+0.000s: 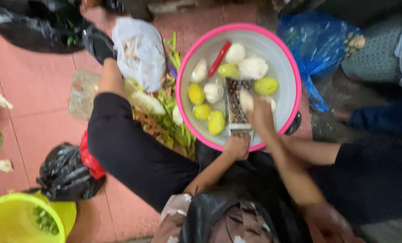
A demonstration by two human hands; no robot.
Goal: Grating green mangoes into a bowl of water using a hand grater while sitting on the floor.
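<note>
A pink-rimmed white basin [287, 58] sits on the floor between my legs. It holds yellow-green fruits [266, 85], white peeled pieces [253, 67] and a red-handled tool [220, 57]. A flat metal grater [234, 104] leans in it against the near rim. My left hand [237, 146] grips the grater's lower end at the rim. My right hand [261, 118] presses a white peeled piece [246, 100] against the grater face. The picture is blurred.
A pile of green and white peelings [165, 118] lies left of the basin, with a white plastic bag [140, 50] behind it. There is a blue bag [318, 42] at the right, black bags [66, 176] at the left, and a yellow-green bucket [12, 215] of green pieces at the bottom left.
</note>
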